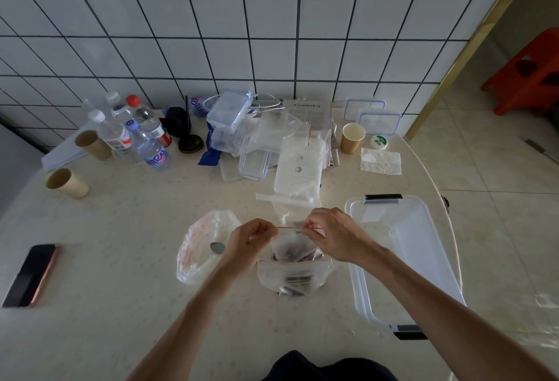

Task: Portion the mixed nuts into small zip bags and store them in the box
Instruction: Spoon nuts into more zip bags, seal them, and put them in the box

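Near the middle of the table (121, 214), your left hand (249, 240) and right hand (331, 234) each pinch one end of the red zip strip of a small zip bag (290, 247), fingers curled tight on the seal, the strip stretched level between them; the bag hangs below your hands with dark mixed nuts (293, 255) in its lower part; just beneath it lies a second clear bag of nuts (295, 281), resting on the table; to the left, touching your left wrist, sits a crumpled larger plastic bag (199, 247) with a metal spoon (217, 247) on it; to the right, just beside your right forearm, stands the clear storage box (423, 259) with black latches; farther off lies a stack of unused zip bags (299, 166), with small lidded containers (228, 114) behind; far left stand water bottles (145, 135) and paper cups (68, 182); a phone (30, 274) lies near left.
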